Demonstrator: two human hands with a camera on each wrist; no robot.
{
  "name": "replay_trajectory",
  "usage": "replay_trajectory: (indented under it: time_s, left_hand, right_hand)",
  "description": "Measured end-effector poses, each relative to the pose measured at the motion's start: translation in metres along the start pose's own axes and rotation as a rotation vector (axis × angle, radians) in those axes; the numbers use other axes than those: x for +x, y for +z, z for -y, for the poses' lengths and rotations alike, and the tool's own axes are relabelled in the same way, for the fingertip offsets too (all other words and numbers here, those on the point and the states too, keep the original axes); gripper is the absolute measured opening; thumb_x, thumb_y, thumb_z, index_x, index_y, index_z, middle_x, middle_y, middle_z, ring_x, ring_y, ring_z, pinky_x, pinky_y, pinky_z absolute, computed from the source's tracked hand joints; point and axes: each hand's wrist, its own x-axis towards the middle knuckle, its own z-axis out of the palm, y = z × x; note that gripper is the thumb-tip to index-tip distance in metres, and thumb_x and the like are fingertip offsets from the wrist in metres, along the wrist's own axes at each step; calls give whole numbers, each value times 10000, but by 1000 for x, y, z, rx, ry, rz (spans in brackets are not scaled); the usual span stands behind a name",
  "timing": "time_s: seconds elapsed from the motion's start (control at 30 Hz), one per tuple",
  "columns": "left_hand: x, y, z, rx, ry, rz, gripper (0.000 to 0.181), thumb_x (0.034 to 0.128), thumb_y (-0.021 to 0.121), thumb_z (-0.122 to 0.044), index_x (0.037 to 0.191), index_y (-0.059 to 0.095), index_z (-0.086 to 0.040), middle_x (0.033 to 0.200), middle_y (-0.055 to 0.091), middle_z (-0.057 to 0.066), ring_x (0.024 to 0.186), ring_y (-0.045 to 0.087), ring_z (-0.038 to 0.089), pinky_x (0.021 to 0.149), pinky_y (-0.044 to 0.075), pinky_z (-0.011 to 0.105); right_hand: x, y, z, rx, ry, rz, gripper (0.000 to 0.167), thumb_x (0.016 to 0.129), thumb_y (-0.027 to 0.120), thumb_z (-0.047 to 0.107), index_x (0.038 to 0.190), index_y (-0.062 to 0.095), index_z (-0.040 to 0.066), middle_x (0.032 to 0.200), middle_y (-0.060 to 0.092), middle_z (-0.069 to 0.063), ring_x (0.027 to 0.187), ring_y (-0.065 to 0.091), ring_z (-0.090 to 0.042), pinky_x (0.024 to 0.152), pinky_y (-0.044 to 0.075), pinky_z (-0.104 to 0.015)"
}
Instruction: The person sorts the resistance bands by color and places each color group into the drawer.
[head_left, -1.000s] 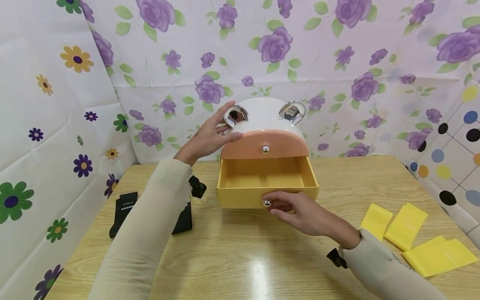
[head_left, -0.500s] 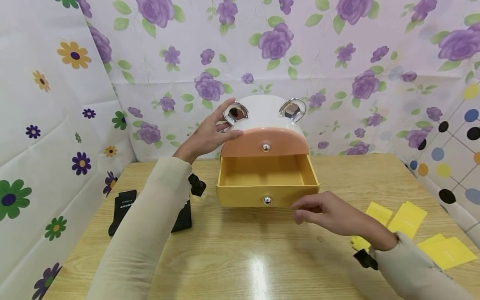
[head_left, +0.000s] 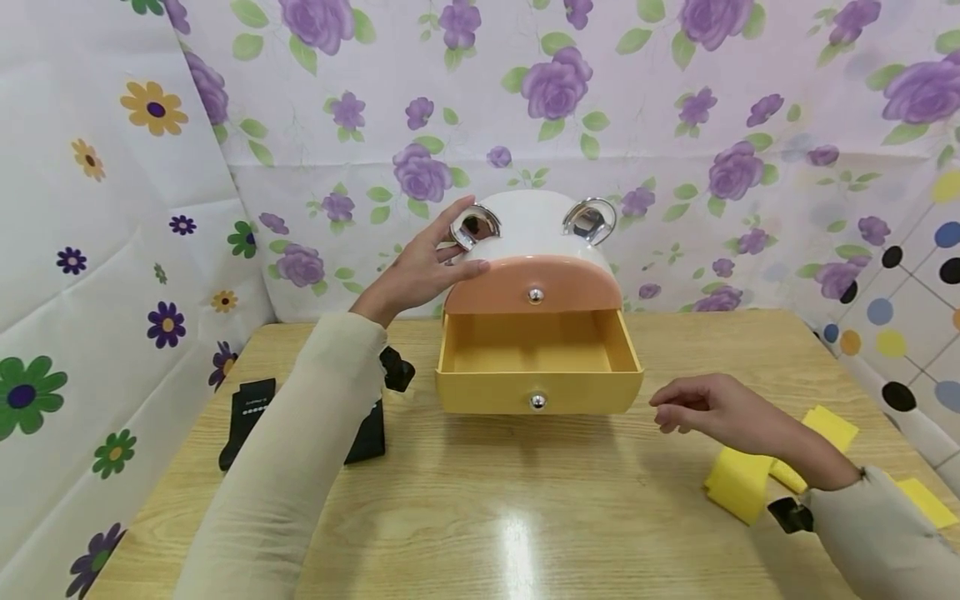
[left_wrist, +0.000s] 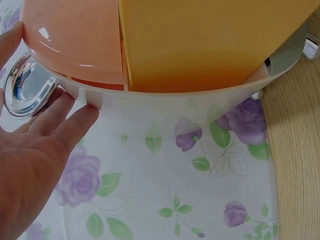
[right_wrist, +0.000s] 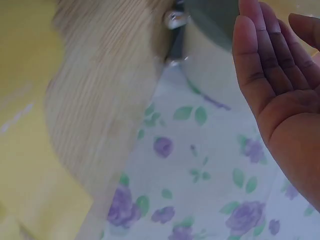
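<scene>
A small drawer box [head_left: 525,218] with a white domed top and silver ears stands at the back of the table. Its lower yellow drawer [head_left: 487,393] is pulled out and bare inside; the orange upper drawer [head_left: 495,293] is in. My left hand [head_left: 416,271] holds the box's upper left corner around one silver ear [left_wrist: 30,87], thumb at the orange front and fingers against the white side. My right hand [head_left: 723,412] hangs free over the table, fingers loosely bent and touching nothing, between the drawer and folded yellow socks [head_left: 738,487].
More yellow socks [head_left: 828,429] lie at the table's right, partly hidden by my right arm. Black socks [head_left: 246,417] lie at the left, partly behind my left sleeve. A flowered cloth [head_left: 675,242] hangs close behind the table [head_left: 450,517].
My right hand has let go of the lower drawer's silver knob and moved right, towards the yellow socks. The left hand keeps its place on the box; the drawer stays out.
</scene>
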Motion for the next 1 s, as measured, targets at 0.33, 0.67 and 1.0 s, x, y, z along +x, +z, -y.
replay_trajectory:
  time_s: [0.33, 0.67, 1.0]
  left_hand:
    - [0, 1, 0, -10, -4, 1, 877, 942, 728, -232, 1598, 167, -387, 1603, 195, 95, 1428, 364, 336, 1097, 430, 381]
    - [-1, 1, 1, -12, -8, -6, 937, 906, 769, -185, 1596, 170, -393, 1597, 203, 119, 1434, 352, 343, 1099, 426, 379]
    - [0, 1, 1, -5, -14, -3, 944, 902, 774, -205, 1594, 164, -404, 1616, 172, 81, 1433, 356, 335, 1089, 438, 374]
  right_hand:
    - [-17, -27, -38, -131, 92, -105, 327, 1035, 571, 135, 1275, 604, -84, 1084, 710, -134, 908, 702, -125, 773, 600, -319]
    - [-35, -48, -75, -228, 138, -192, 393, 1012, 620, 164, 1283, 587, -119, 1109, 697, -187, 901, 698, -142, 737, 595, -291]
    - [-50, -53, -109, -382, 197, -259, 360, 985, 658, 147, 1225, 627, -120, 1087, 698, -199, 946, 683, -215, 700, 557, -208]
